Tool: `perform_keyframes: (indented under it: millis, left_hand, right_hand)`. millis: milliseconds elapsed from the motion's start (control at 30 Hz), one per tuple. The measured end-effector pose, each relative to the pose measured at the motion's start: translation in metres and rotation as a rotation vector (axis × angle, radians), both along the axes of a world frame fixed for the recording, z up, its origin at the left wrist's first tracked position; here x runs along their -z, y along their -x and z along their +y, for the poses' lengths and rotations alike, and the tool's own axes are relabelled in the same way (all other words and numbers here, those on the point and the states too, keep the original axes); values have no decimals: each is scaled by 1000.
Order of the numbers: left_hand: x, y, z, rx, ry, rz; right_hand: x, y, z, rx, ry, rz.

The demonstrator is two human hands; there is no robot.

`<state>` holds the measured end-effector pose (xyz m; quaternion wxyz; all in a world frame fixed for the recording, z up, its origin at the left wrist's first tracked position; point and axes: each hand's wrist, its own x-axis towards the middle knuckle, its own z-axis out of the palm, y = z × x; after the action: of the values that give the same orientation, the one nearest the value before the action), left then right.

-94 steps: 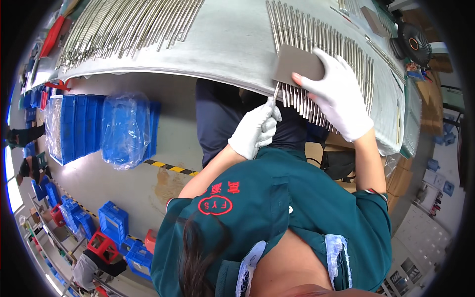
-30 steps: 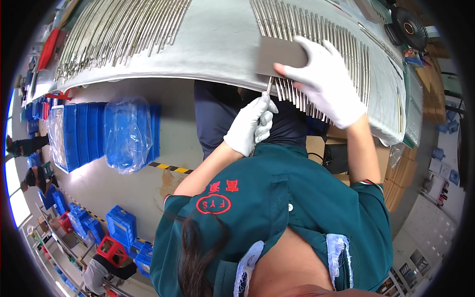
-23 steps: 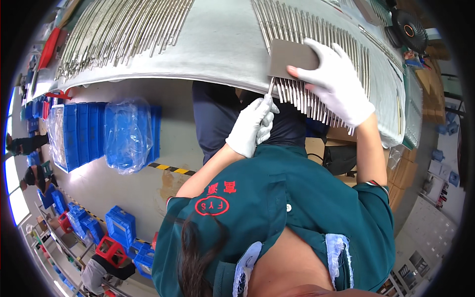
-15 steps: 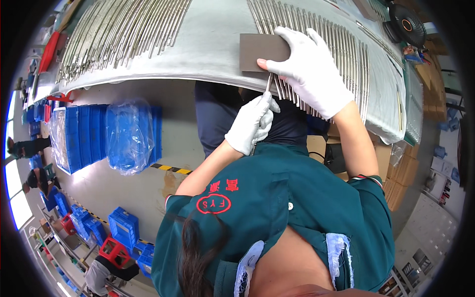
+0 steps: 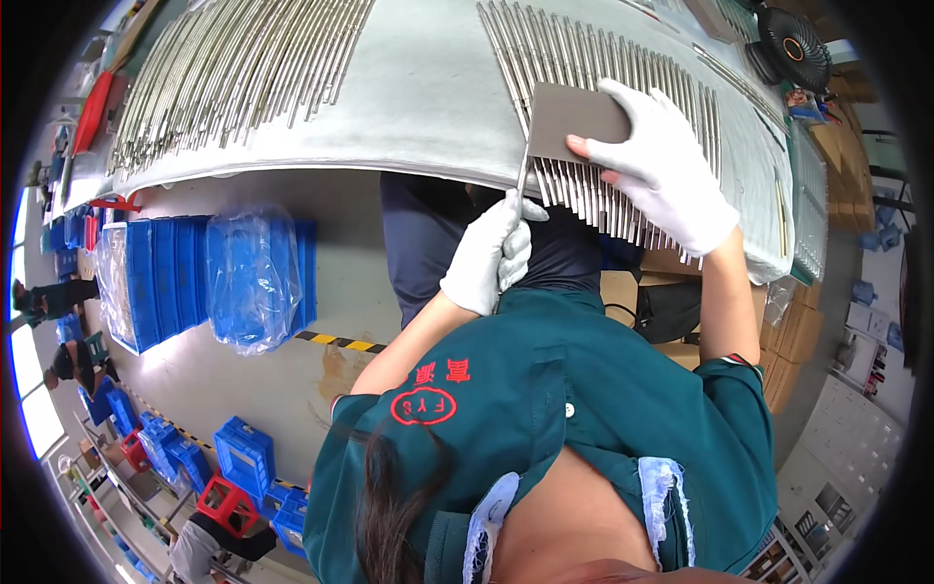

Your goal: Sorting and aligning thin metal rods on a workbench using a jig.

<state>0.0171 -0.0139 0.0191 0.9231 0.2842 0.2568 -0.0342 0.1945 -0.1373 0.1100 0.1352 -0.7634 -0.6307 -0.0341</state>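
Observation:
Both my hands wear white gloves, the right one with bare fingertips showing. With my right hand (image 5: 666,165) I grip a flat grey-brown rectangular pad (image 5: 572,119) by its right side, thumb on top. The pad lies over part of a row of thin metal rods (image 5: 671,92) whose near ends stick out past the table edge. My left hand (image 5: 489,251), fingers curled, holds the near end of a single metal rod (image 5: 523,178) just off the edge. That rod runs up to the pad's left side, where it meets the row; what is beneath the pad is hidden.
A second row of metal rods (image 5: 243,58) covers the left of the cloth-topped table (image 5: 418,97). A black fan (image 5: 793,47) stands at the far right. Blue crates (image 5: 161,277), one wrapped in clear plastic, are on the floor at left. Cardboard boxes (image 5: 783,350) stand at right.
My right hand and the pad have moved right and a little nearer across the rods. My left hand stays near the same spot at the table edge, still on the rod.

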Motion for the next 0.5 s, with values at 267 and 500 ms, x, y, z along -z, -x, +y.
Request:
perform_keyframes:
  millis: [267,500]
  left_hand:
    - [1,-3,-4,-20,-66,37]
    - [-6,-5,2,90,-8,-4]
  right_hand:
    - [13,0,28,-75,-55,-82]
    - [14,2,31,-77,-92,-89]
